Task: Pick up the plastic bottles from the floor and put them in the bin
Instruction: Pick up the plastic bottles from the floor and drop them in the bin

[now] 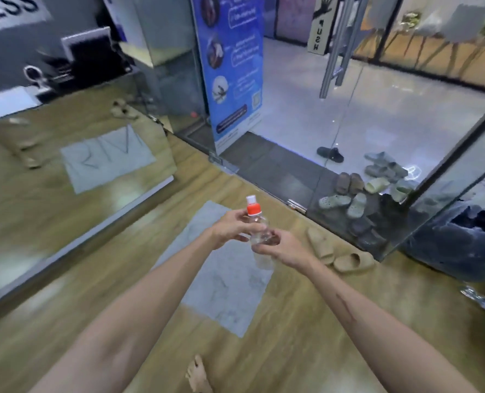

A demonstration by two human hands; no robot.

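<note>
I am holding a clear plastic bottle (259, 235) with both hands in front of me, above the grey mat (221, 279) that is lying on the wooden floor (306, 336). My left hand (232, 229) is curling around the upper part, just under the orange cap (254, 209), and my right hand (275, 248) is gripping the lower part, so both grips are closing on the bottle. The bottle is standing nearly upright, cap up. A pair of beige slippers (337, 253) is lying near the glass door (377, 137). I am not seeing the bin.
</note>
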